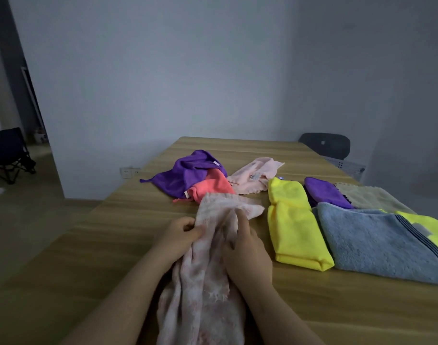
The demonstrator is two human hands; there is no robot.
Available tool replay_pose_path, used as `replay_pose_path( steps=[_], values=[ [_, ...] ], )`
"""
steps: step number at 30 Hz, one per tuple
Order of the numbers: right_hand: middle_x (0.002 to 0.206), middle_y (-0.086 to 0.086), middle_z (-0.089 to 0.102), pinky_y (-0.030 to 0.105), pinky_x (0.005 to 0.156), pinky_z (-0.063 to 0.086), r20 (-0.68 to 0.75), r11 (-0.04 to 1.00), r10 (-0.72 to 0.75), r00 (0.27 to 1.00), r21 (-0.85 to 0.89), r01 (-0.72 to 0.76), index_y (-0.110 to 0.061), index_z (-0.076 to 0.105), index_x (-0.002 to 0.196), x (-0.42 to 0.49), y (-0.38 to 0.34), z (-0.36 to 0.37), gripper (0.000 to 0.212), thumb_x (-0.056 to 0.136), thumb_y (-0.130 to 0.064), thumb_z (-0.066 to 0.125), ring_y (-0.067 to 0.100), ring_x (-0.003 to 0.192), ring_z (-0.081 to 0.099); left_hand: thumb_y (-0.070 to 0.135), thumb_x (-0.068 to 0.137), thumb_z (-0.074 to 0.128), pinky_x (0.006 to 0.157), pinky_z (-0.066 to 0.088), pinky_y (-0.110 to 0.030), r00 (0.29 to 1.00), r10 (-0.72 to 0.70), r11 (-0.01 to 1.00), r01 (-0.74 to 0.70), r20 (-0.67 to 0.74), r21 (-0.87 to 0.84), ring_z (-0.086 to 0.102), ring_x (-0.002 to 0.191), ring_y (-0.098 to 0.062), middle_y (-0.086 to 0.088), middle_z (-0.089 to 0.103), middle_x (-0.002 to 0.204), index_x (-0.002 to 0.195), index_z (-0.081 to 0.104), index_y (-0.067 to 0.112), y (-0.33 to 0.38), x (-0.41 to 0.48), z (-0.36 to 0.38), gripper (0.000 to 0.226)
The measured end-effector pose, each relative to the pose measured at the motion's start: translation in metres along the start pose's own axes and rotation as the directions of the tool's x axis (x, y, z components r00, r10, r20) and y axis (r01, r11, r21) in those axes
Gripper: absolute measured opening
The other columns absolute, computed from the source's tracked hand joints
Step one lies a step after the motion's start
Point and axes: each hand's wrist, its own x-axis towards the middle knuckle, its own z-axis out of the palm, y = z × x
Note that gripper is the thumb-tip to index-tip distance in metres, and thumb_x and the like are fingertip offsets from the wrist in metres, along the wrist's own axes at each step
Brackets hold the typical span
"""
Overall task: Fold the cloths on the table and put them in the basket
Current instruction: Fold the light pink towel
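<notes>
Pale pink cloth [203, 282], left hand [178, 235] and right hand [247, 255] fingers [185, 221] pinching it, tag [255, 177] unreadable

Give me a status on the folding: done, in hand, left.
Done: the yellow cloth, blue-grey towel and small purple cloth lie folded at right. In hand: the left hand and right hand grip the pale patterned cloth. Left: crumpled purple cloth, coral cloth, light pink cloth. No basket in view.

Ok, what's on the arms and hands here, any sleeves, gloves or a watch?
Nothing worn that shows. The left hand and right hand have no gloves or rings; the left forearm and right forearm show no sleeve, watch or band down to the picture's edge, though the light is dim.
</notes>
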Motion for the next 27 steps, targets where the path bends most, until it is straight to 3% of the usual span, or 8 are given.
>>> replay_pose_path(
  steps=[3,7,12,16,18,22,24,27],
  values=[
    [0.127,-0.004,0.040,0.031,0.079,0.045,-0.049,0.998,-0.054,0.997,-0.025,0.053,-0.035,0.032,0.135,0.004,0.001,0.000,0.047,0.090,-0.040,0.047,0.019,0.118,0.044,0.010,0.089,0.058,0.069,0.048,-0.030,0.999,0.031,0.986,-0.033,-0.014,-0.162,0.058,0.068,-0.013,-0.001,0.065,0.068,0.073,0.064,0.015,0.007,0.006,-0.002,0.018],
    [0.120,-0.003,0.047,0.031,0.084,0.043,0.017,0.981,-0.022,1.000,-0.190,0.025,-0.023,0.042,0.128,0.011,0.007,0.011,0.053,0.086,-0.053,0.048,0.018,0.111,0.043,0.010,0.092,0.052,0.062,0.045,-0.025,0.996,-0.093,0.932,0.086,-0.002,-0.351,0.056,0.067,-0.013,-0.003,0.061,0.072,0.080,0.058,0.011,0.014,0.011,0.000,0.013],
    [0.091,-0.007,0.050,0.032,0.085,0.043,0.052,0.991,-0.065,0.997,-0.116,0.070,-0.023,0.056,0.096,0.011,0.010,0.012,0.025,0.088,-0.045,0.050,0.018,0.100,0.046,0.014,0.088,0.061,0.082,0.050,-0.037,0.994,-0.072,0.893,0.100,0.081,-0.438,0.064,0.086,-0.025,-0.018,0.068,0.097,0.101,0.060,0.000,0.012,0.003,-0.003,0.019],
    [0.081,-0.004,0.053,0.030,0.071,0.042,0.020,0.987,-0.009,1.000,0.160,0.006,-0.016,0.058,0.081,0.012,0.008,0.010,0.013,0.083,-0.028,0.056,0.019,0.085,0.053,0.001,0.087,0.053,0.069,0.048,-0.032,0.997,-0.071,0.956,0.068,-0.002,-0.287,0.060,0.077,-0.023,-0.017,0.065,0.092,0.100,0.057,0.006,0.011,-0.002,-0.006,0.014],
    [0.073,-0.003,0.048,0.026,0.067,0.035,-0.043,0.942,0.074,0.996,0.332,-0.056,-0.019,0.046,0.060,0.008,0.006,0.004,0.026,0.083,-0.025,0.058,0.017,0.077,0.049,-0.001,0.087,0.047,0.061,0.043,-0.030,0.994,-0.078,0.971,0.058,-0.080,-0.232,0.055,0.072,-0.023,-0.016,0.062,0.087,0.097,0.056,0.007,0.011,-0.002,-0.009,0.016],
    [0.090,-0.015,0.051,0.025,0.080,0.033,-0.238,0.937,0.000,0.971,0.340,0.083,-0.023,0.040,0.056,-0.004,0.007,-0.015,0.033,0.081,-0.024,0.063,0.010,0.096,0.043,-0.001,0.083,0.044,0.061,0.039,-0.030,0.976,-0.070,0.988,0.039,-0.208,-0.148,0.051,0.069,-0.023,-0.014,0.059,0.084,0.082,0.054,0.015,0.008,0.000,-0.013,0.019],
    [0.095,-0.023,0.057,0.024,0.084,0.038,-0.257,0.895,-0.069,0.964,0.411,0.174,-0.026,0.040,0.056,-0.006,0.005,-0.020,0.025,0.072,-0.024,0.059,0.005,0.104,0.045,0.003,0.082,0.049,0.066,0.043,-0.032,0.975,-0.112,0.961,0.057,-0.193,-0.269,0.055,0.076,-0.026,-0.015,0.062,0.090,0.086,0.058,0.016,0.008,0.000,-0.014,0.016],
    [0.075,-0.002,0.066,0.037,0.073,0.047,-0.172,0.792,-0.046,0.984,0.594,0.141,-0.016,0.044,0.054,-0.003,0.005,-0.016,0.018,0.059,-0.032,0.051,0.012,0.083,0.059,0.023,0.089,0.054,0.083,0.048,-0.035,0.976,-0.192,0.781,0.216,0.105,-0.586,0.063,0.094,-0.027,-0.014,0.069,0.101,0.107,0.066,0.010,0.007,0.000,-0.016,0.025]
  ],
)
